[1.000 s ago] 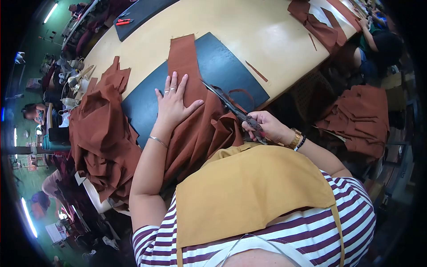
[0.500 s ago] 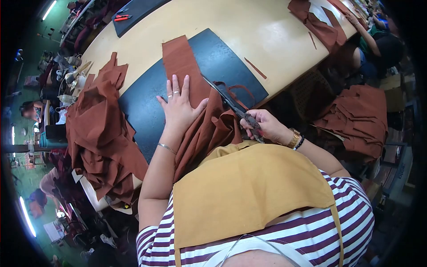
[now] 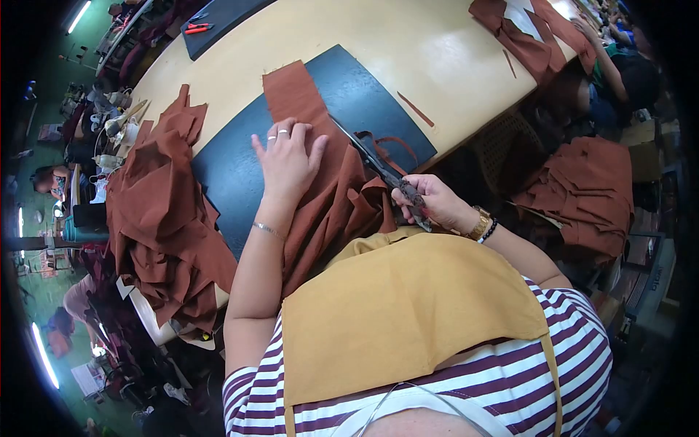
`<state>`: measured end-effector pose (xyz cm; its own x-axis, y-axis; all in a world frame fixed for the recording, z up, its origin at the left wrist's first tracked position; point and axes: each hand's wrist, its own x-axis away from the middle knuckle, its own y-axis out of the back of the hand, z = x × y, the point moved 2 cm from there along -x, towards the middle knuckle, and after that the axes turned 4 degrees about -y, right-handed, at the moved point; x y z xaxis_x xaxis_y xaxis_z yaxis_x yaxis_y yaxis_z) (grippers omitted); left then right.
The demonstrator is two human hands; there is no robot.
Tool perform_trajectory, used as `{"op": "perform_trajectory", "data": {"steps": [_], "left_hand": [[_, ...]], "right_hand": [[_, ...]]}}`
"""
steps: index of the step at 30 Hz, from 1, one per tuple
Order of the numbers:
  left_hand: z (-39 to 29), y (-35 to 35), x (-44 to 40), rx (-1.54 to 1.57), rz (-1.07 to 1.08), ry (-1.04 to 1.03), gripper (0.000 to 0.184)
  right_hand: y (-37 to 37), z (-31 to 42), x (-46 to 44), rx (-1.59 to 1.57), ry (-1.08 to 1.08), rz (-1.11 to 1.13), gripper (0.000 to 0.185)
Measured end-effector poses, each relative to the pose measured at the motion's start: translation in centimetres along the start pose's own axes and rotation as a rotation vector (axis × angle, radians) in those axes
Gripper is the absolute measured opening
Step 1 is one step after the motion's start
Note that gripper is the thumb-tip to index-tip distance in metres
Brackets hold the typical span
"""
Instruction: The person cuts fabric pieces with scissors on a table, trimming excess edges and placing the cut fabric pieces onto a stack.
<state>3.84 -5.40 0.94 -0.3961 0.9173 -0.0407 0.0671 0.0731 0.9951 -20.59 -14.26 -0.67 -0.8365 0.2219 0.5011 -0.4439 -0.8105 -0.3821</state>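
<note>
A rust-brown cloth [image 3: 295, 91] runs from my lap over a dark blue board [image 3: 349, 80]. On the cloth, near its left edge, rests my left hand [image 3: 287, 160], fingers apart and a little bent, holding nothing. My right hand [image 3: 435, 202] grips large dark scissors [image 3: 378, 164] by wrapped handles. Their blades point up and left along the cloth's right edge, where a narrow cut strip [image 3: 393, 142] curls on the board. I cannot tell how far the blades are apart.
Brown cloth is heaped [image 3: 156, 197] on the left of the pale table [image 3: 429, 51]. A second pile [image 3: 582, 193] lies at the right. Red-handled snips [image 3: 198, 29] rest on another dark board [image 3: 233, 22]. At the far right a person [image 3: 619, 73] handles brown cloth.
My left hand has gone from lying flat with fingers spread to bent fingers, raised slightly at the palm. My right hand and the scissors have barely moved.
</note>
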Motion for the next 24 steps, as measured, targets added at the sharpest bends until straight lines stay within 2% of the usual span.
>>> {"op": "perform_trajectory", "data": {"steps": [2,6,15,24], "left_hand": [[0.4,-1.9,-0.1,-0.024,-0.149,-0.041,0.069],[-0.6,-2.1,0.6,-0.056,-0.018,0.006,0.078],[-1.9,-2.2,1.7,-0.047,-0.040,0.099,0.075],[-3.5,-3.4,2.5,-0.079,-0.061,0.084,0.077]], "right_hand": [[0.1,0.0,0.0,-0.019,-0.002,-0.010,0.022],[0.0,0.0,-0.4,-0.031,-0.007,-0.018,0.024],[-0.5,-0.1,0.0,0.032,0.009,-0.050,0.024],[-1.1,-0.7,-1.0,-0.106,0.045,-0.066,0.020]]}}
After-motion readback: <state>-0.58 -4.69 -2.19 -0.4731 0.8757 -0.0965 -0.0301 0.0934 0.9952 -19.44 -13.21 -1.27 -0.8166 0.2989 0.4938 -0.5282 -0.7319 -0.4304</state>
